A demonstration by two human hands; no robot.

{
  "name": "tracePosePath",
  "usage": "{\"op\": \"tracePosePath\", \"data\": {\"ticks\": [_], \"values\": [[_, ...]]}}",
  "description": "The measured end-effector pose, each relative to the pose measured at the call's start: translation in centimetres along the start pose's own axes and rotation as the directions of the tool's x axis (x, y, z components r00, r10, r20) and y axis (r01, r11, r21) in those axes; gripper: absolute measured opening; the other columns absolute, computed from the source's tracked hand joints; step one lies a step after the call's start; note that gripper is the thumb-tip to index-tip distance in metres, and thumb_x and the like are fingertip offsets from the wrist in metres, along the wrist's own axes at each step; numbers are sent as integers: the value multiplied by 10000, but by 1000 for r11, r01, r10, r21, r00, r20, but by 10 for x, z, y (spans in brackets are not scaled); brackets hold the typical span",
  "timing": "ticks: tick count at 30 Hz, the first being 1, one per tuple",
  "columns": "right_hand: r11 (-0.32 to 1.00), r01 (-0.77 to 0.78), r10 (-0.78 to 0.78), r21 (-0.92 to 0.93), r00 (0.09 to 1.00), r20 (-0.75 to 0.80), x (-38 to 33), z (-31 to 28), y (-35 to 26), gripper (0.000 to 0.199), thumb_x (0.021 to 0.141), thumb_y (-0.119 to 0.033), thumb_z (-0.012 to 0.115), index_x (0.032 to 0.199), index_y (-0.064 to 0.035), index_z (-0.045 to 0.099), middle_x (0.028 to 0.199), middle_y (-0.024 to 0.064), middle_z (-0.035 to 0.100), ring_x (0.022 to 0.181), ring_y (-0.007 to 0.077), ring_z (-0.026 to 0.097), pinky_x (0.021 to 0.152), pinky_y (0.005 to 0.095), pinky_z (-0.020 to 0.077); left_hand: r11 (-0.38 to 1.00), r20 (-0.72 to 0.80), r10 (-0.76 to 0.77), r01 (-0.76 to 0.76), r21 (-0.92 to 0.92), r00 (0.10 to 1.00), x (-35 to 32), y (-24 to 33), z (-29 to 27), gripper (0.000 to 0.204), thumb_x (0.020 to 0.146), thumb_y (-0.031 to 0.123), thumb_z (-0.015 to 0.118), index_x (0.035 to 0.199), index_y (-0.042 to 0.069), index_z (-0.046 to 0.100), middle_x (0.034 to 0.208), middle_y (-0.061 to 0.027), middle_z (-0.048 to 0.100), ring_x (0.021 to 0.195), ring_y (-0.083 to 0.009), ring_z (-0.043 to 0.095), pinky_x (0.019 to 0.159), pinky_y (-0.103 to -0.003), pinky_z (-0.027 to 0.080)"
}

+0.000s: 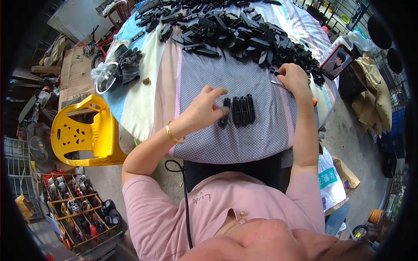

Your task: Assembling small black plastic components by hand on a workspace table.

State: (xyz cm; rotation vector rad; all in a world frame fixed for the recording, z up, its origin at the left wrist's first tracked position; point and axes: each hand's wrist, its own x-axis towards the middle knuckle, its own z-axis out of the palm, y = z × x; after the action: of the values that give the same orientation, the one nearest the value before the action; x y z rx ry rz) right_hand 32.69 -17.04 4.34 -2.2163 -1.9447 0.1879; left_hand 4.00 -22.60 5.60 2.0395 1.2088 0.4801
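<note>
The left hand (201,108) has thumb and forefinger parted, the thumb overlapping a single black piece (224,122); whether it presses on it I cannot tell. The right hand (294,79) is curled with its fingertips close together at a small dark part (274,71), but whether that grip pinches it is hidden. A thin metal shaft (278,84) runs beneath this hand, with an orange bit (314,101) showing past the wrist, perhaps the same tool's handle, kept where the hand can find it.

Just right of the left grip, between the two hands, a row of black pieces (244,112) stands side by side, probably lined up so they are easy to count or take together. Beyond both grips, a heap of black pieces (244,37) covers the far part of the table (209,150), leaving the near cloth as working room. To the right of the right grip, a phone (336,61) is tilted up, presumably to be watched. Well left of the left grip lie dark gloves (129,65) beside a metal bowl (106,85), likely set aside.
</note>
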Motion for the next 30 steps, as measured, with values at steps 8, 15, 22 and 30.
{"op": "tracePosePath", "data": {"ticks": [8, 15, 22, 30], "values": [[962, 184, -157, 203, 977, -143, -3, 8, -13, 146, 664, -91, 619, 798, -34, 624, 774, 115, 640, 692, 244, 625, 646, 336, 493, 997, 88, -58, 62, -37, 994, -3, 12, 10, 572, 716, 138, 700, 1211, -8, 453, 1013, -143, 450, 762, -202, 549, 694, -307, 489], [798, 402, -285, 448, 908, -308, -10, 13, -23, 167, 703, -46, 613, 862, -13, 653, 753, 108, 632, 626, 179, 603, 599, 266, 478, 967, 101, -176, 191, -169, 979, 9, 6, 3, 423, 789, 102, 611, 1180, -2, 490, 1024, -182, 489, 849, -249, 572, 719, -334, 489], [735, 534, -341, 418, 824, -452, -15, 12, -40, 136, 735, -51, 640, 861, 1, 648, 730, 84, 601, 572, 152, 559, 547, 255, 451, 815, -410, 392, -104, 569, 824, 103, -73, -39, 309, 747, 52, 591, 1055, 64, 601, 1054, -107, 542, 942, -308, 508, 846, -356, 424], [630, 565, -322, 533, 814, -483, -20, 9, -44, 119, 769, -34, 642, 873, 17, 619, 716, 59, 589, 593, 91, 550, 541, 213, 447, 650, -247, 433, -110, 752, 867, 124, -64, -34, 275, 757, 124, 612, 1030, 96, 602, 991, -71, 568, 936, -238, 525, 783, -371, 454]]}}
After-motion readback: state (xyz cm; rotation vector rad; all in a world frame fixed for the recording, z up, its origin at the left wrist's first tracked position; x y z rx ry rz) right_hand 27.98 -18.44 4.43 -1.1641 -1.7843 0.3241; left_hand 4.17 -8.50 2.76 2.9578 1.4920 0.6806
